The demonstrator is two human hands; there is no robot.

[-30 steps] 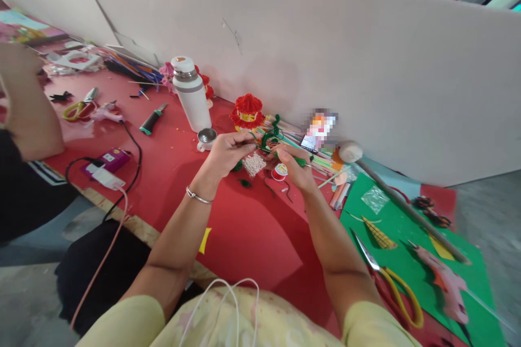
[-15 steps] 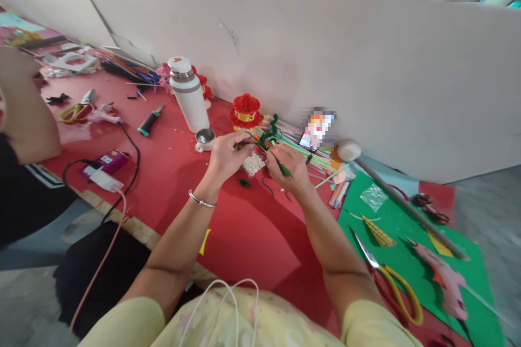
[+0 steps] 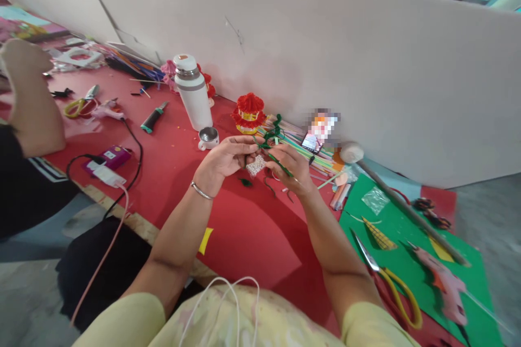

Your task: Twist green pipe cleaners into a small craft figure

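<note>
We hold our left hand [image 3: 230,156] over the red table [image 3: 252,238], thumb and fingers in a narrow pinch on a fuzzy green piece [image 3: 265,146]. This piece is up between our two hands, partly hidden by fingers. Our right hand [image 3: 292,165] is curled around a slim green tool [image 3: 280,164], its upper end close to the green piece; we cannot tell what kind of tool it is, nor whether its end touches.

Below our fingertips lies a patch of white beads [image 3: 255,167], with a dark green scrap [image 3: 245,182] just beside it. Beyond our hands, we see a red ornament [image 3: 249,114] near the wall, and a bundle of coloured stems [image 3: 325,160] with a lit phone [image 3: 319,133] above it. A metal-lined cup [image 3: 209,137] sits close to our left hand, in front of the upright flask [image 3: 193,97].

To our right, scissors [image 3: 401,295] and a pink glue gun [image 3: 443,284] lie around a green sheet [image 3: 401,222], well apart from our hands.
</note>
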